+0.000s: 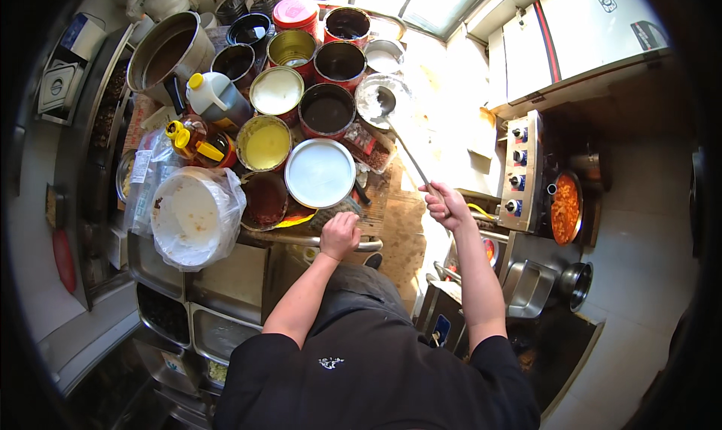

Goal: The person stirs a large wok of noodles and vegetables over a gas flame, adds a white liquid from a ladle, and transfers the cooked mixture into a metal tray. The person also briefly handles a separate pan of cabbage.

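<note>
My right hand [449, 206] is closed around the end of a long-handled ladle [407, 148]. The ladle reaches up and left, its bowl at a container of white contents [368, 103] on the far right of the table. My left hand [341, 236] is curled into a fist at the table's near edge, close to a metal rail [368, 245]; whatever its fingers may hold is hidden. Just beyond that fist stands a round tub with a white top [320, 173]. Farther back is a tub of dark contents [327, 111], left of the ladle handle.
Several tubs crowd the table, among them one with yellow contents [264, 142]. Left of them are a jug with a yellow cap [218, 99], a large pot [162, 57] and a plastic-lined white bucket [192, 215]. A pan of red-orange food [565, 208] stands at right.
</note>
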Demonstrator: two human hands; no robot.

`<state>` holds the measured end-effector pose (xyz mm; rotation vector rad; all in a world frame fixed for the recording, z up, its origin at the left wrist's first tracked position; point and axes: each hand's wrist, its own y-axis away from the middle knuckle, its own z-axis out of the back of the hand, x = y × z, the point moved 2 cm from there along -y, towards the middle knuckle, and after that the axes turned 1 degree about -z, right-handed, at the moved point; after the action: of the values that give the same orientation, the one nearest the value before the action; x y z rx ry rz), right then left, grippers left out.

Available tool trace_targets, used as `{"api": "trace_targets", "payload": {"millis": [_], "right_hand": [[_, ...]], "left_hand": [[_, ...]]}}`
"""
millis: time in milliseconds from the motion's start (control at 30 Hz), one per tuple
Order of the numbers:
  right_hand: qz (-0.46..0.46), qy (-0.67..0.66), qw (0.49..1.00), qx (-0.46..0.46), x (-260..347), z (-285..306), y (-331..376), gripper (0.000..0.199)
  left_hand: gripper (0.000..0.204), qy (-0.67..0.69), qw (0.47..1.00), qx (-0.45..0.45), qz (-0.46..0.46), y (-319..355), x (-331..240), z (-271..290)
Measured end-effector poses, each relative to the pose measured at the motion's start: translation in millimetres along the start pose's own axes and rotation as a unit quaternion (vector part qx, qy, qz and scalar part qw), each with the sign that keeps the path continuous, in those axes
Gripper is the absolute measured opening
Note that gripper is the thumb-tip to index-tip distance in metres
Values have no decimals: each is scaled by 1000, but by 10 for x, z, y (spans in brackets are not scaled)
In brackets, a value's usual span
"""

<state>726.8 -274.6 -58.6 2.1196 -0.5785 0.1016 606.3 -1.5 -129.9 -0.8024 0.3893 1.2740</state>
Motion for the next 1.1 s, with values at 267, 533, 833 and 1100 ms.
{"api": "trace_targets", "payload": {"millis": [267,533,833,1100], "right_hand": [[34,-52,998,21,-289,79,5,32],[41,-82,994,63,-281,107,17,33],[58,-29,998,11,-278,-35,40,31],[81,-17,996,-25,-374,-132,123,30]], "left_hand": [[16,-31,999,6,-3,-28,-56,-18],[16,-40,999,16,-3,-18,-93,-68],[17,-38,999,6,-1,-25,-58,-73],[17,-35,999,18,14,-19,-48,-75]]}}
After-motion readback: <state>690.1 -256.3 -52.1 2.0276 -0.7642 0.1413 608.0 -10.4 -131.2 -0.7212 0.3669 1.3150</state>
